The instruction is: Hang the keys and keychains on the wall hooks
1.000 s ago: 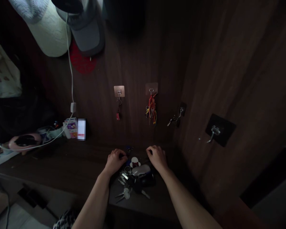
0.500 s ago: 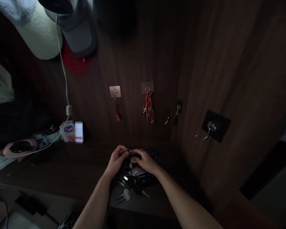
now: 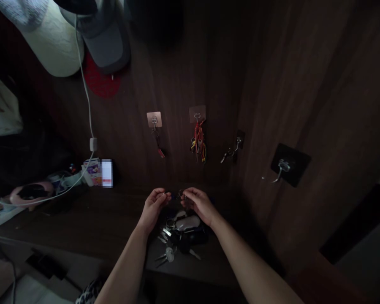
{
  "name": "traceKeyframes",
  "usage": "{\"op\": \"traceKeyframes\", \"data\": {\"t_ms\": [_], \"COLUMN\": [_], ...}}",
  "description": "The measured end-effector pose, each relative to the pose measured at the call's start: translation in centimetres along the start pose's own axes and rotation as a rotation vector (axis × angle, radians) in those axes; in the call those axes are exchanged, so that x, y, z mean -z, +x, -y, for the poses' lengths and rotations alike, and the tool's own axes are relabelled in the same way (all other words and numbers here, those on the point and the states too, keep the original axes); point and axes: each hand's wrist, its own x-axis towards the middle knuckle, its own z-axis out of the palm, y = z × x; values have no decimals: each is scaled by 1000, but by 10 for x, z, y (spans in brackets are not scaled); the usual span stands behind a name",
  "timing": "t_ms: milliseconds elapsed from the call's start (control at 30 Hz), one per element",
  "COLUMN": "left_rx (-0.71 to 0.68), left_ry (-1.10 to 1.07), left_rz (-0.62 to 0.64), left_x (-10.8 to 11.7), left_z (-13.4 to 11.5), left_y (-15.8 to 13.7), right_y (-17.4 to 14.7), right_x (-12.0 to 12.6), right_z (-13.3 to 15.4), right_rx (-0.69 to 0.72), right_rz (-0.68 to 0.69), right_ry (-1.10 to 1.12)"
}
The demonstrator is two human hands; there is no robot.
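Over the dark wooden shelf, my left hand [image 3: 152, 209] is closed in a pinch on something small and dark that I cannot make out. Just to its right, my right hand [image 3: 200, 205] grips a thin metal key ring [image 3: 180, 193] between thumb and fingers; what hangs from it is mostly hidden. A small gap separates the two hands. Below them lies a pile of keys [image 3: 169, 254] with a pale oval fob [image 3: 188, 223] and dark pieces among it. The room is dim, so fine details are hard to see.
On the back panel, adhesive hooks hold a red-tagged keyring [image 3: 161, 153], a bundle of red and yellow cords [image 3: 198, 141] and small keys [image 3: 227, 155]. A bare black hook [image 3: 285, 165] is at right. Caps [image 3: 106, 48], a white cable [image 3: 89, 112] and boxes [image 3: 93, 171] are at left.
My hands have drawn apart from each other. The key ring now shows in my right hand, and more of the pale fob below is uncovered. The view has shifted slightly.
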Motion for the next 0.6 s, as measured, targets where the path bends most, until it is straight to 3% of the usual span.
{"op": "traceKeyframes", "data": {"t_ms": [267, 400, 600], "left_rx": [79, 16, -114], "left_ry": [88, 251, 355], "left_rz": [89, 151, 115], "left_x": [-2, -6, -8], "left_z": [4, 2, 1], "left_y": [-1, -3, -3], "right_y": [1, 1, 1], "right_x": [0, -2, -7], "right_z": [5, 1, -4], "right_rx": [9, -6, -22], "right_rz": [-50, -76, -85], "right_ry": [146, 130, -27]}}
